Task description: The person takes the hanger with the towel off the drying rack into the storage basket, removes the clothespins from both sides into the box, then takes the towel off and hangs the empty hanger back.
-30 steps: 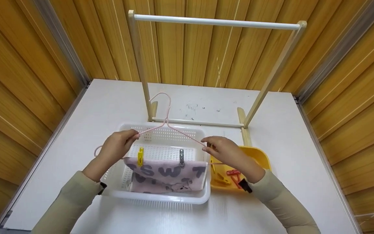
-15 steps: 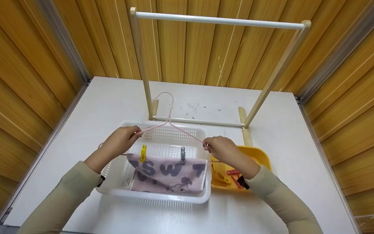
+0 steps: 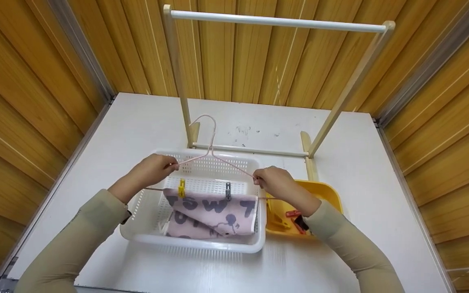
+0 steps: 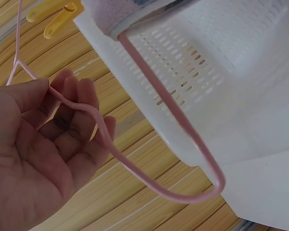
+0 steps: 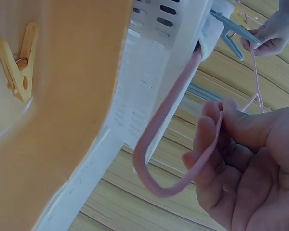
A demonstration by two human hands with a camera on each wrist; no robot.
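Hanger (image 3: 210, 153), head view: over white basket (image 3: 193, 243), left hand (image 3: 154, 167) and right hand (image 3: 276, 183) each pinching a sloping shoulder; pink lettered towel (image 3: 214, 215) draped on bottom bar under yellow clothespin (image 3: 182, 189) and grey clothespin (image 3: 228, 191). Left wrist: hanger pinched, thumb against fingers. Right wrist: same pinch. Likely light, thin, slightly springy; towel soft, limp. Shoulders, one each side, look the right hold.

Wood-grain panels (image 3: 255, 61), joined by grey metal corner strips (image 3: 80, 44), enclose a white tabletop (image 3: 364, 183) on three sides.
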